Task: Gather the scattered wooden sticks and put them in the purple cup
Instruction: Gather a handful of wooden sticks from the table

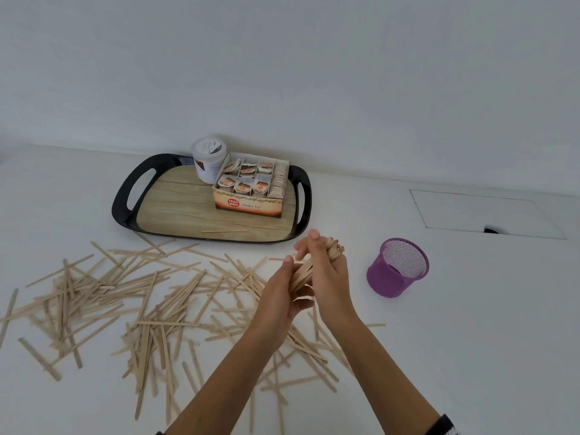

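Several thin wooden sticks [131,296] lie scattered in loose heaps across the white table, left and centre. A bundle of sticks [309,268] is raised above the table between both hands. My left hand [282,296] grips the bundle's lower end. My right hand [329,274] wraps around its upper part, with the stick tips showing past the fingers. The purple mesh cup [397,266] stands upright to the right of my hands, about a hand's width away, and looks empty.
A black-rimmed tray [119,199] with a wood-pattern floor sits behind the sticks. It holds a ginger tea box [249,202], a white tub [208,160] and one loose stick [224,231]. A flush rectangular hatch [483,211] is set in the table at the back right.
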Available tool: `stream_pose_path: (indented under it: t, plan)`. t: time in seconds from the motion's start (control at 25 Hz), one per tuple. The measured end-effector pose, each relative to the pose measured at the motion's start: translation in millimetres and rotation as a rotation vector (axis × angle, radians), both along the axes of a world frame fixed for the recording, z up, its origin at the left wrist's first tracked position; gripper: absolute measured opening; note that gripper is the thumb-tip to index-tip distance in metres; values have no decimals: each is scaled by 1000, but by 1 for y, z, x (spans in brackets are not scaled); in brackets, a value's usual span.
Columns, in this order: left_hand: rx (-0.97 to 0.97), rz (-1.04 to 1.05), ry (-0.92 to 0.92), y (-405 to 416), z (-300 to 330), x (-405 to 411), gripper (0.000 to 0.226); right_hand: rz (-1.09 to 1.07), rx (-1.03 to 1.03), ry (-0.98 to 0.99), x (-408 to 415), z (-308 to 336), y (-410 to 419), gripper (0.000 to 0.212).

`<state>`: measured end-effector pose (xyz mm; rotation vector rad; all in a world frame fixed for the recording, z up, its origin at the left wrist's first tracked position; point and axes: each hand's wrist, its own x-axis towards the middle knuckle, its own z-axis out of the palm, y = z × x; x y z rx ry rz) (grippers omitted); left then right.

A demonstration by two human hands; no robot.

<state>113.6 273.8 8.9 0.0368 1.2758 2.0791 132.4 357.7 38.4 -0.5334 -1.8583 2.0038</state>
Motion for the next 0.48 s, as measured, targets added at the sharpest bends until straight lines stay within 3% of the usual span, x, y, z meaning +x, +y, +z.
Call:
stream_pose_path:
  t: [0.12, 0.28, 0.4, 0.48]
  plan:
    - [-18, -160, 166, -10, 3, 1, 42, 36, 26, -135, 6, 5, 18, 43]
    - [-69, -386, 346, -15, 8, -1, 27, 252, -180, -222, 15, 5, 43, 35]
    - [-238, -430, 473, -10, 8, -3, 30, 355, -328, -212, 24, 11, 64, 22]
    - [-381, -422, 581, -7, 7, -3, 27, 341, -324, -212, 30, 19, 85, 22]
